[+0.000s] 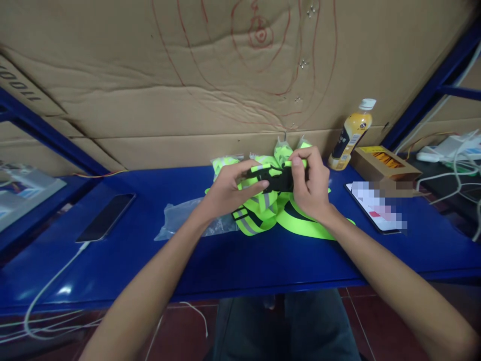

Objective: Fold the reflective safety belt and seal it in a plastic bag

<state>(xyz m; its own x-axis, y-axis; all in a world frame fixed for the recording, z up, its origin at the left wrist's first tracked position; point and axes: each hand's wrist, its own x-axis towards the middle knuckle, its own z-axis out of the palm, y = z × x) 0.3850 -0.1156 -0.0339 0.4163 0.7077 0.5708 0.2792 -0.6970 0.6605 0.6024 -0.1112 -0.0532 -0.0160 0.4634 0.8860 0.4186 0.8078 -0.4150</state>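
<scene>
Left hand [230,188] and right hand [309,185] both pinch a black buckle [276,179] between their fingertips, seemingly not yet clipped, neon straps [270,213] hanging below.

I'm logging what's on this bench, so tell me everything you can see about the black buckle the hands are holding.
The black buckle looks like hard plastic, and is held above the blue table, in front of a heap of neon-yellow straps. Neon-yellow webbing runs into it on both sides. The left hand pinches its left end between thumb and fingers; the right hand covers its right end. Whether it is clipped together cannot be told.
</scene>
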